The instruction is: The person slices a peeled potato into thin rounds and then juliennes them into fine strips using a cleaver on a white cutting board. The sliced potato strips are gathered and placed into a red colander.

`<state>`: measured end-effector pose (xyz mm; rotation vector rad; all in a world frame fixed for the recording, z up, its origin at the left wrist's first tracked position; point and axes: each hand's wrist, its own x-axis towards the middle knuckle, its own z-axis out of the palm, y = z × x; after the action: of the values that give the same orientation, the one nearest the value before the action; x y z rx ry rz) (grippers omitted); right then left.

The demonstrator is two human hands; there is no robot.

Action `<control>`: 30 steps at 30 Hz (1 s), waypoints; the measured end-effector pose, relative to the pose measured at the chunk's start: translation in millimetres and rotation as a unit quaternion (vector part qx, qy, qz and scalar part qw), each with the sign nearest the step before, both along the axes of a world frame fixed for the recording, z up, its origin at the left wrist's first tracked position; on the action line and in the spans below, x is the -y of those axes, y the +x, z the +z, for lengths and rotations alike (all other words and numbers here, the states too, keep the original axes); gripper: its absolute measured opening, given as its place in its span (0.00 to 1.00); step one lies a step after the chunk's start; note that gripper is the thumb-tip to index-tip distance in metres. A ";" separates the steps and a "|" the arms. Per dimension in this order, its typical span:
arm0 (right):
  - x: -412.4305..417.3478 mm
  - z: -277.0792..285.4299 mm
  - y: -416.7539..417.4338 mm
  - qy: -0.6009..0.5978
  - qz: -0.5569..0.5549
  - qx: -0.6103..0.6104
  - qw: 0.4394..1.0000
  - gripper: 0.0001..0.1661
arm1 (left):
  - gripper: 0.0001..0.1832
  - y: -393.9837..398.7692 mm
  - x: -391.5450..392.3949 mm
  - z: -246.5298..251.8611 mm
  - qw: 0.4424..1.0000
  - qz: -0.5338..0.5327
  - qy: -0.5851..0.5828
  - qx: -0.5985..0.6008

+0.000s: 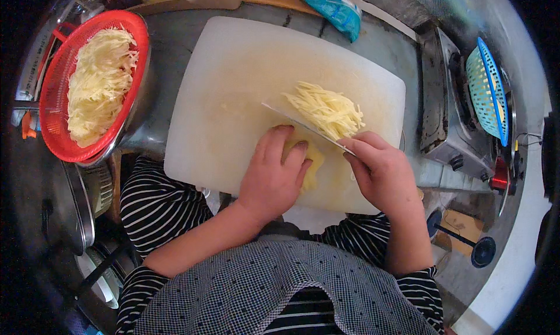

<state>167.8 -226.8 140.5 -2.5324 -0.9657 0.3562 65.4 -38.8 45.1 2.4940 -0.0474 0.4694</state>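
Note:
My right hand [383,173] is closed round the handle of a kitchen knife [302,124], whose blade points to the upper left over a white plastic cutting board [218,81]. Beyond the blade lies a heap of pale yellow shreds [326,109], which look like potato. Near the knife, my left hand [273,173] rests with bent fingers on pale yellow slices [311,164], partly hidden under the fingers. A red plastic colander [142,41] at the left holds a large mound of similar shreds [103,85].
A gas stove [442,116] stands at the right, with a light blue plastic basket [479,90] above it holding pale pieces. Behind the board lies a teal plastic bag [337,13]. Bottles and packets stand in a tray [188,4] at the back left.

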 end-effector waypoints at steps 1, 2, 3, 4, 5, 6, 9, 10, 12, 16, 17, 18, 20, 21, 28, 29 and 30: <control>1.0 2.0 0.2 -0.007 0.002 -0.006 1.000 0.14 | 0.20 -0.4 0.5 0.0 1.000 0.002 0.005 -0.004; 2.8 4.1 0.2 -0.004 0.000 -0.021 1.000 0.14 | 0.20 -0.8 0.9 -0.3 1.000 0.004 0.009 -0.009; 5.0 6.4 0.1 -0.002 -0.003 -0.036 0.999 0.14 | 0.20 -1.1 1.1 -0.4 1.000 0.006 0.014 -0.012; 6.8 7.0 0.1 0.001 -0.005 -0.050 0.999 0.13 | 0.19 -0.7 0.8 0.1 1.000 0.003 0.012 -0.012; 7.7 6.0 0.6 0.008 -0.004 -0.050 0.999 0.13 | 0.19 0.3 0.0 0.8 1.000 0.000 0.010 -0.012; 8.7 5.7 1.6 0.014 -0.003 -0.049 0.999 0.13 | 0.19 1.1 -0.2 1.6 1.000 -0.004 0.009 -0.010; 10.0 3.5 3.0 0.027 -0.003 -0.033 0.999 0.14 | 0.19 0.6 -0.8 1.0 1.000 -0.004 0.008 -0.016; 9.6 2.6 3.9 0.030 -0.002 -0.026 0.999 0.14 | 0.20 0.7 -1.1 0.6 1.000 -0.006 0.000 -0.015; 7.3 2.4 5.4 0.046 0.010 -0.005 0.999 0.14 | 0.20 -0.1 -0.6 -0.4 1.000 -0.012 -0.017 -0.015; -3.1 -1.7 5.1 0.035 0.040 0.018 0.998 0.14 | 0.20 1.1 -1.2 -2.1 1.000 -0.009 0.015 -0.002; -4.5 -1.4 4.5 0.025 0.043 0.022 0.999 0.14 | 0.20 1.1 -0.8 -0.5 1.000 -0.009 0.015 -0.008; -6.6 -1.7 4.4 0.016 0.049 0.026 0.998 0.14 | 0.20 0.7 -1.3 0.5 1.000 -0.007 0.015 -0.015; -9.8 0.6 4.1 0.007 0.052 0.026 0.998 0.13 | 0.20 0.7 -1.8 2.3 1.000 -0.007 0.021 -0.012; -11.1 2.5 4.0 0.007 0.051 0.022 0.998 0.13 | 0.20 0.3 -1.7 2.1 1.000 -0.007 0.024 -0.012; -48.0 -17.5 9.0 -0.001 0.064 0.027 0.998 0.14 | 0.18 1.3 -0.3 -0.9 1.000 0.000 0.014 -0.017; -45.6 -17.0 8.8 0.010 0.058 0.025 0.998 0.12 | 0.18 1.0 0.1 0.2 1.000 0.002 0.014 -0.015; -43.5 -16.2 9.1 0.021 0.056 0.023 0.998 0.11 | 0.18 0.6 -1.1 0.8 1.000 0.006 0.014 -0.014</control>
<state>176.9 -183.3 124.3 -2.4645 -1.1227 0.3085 66.0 -37.7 45.8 2.5300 -0.0288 0.4416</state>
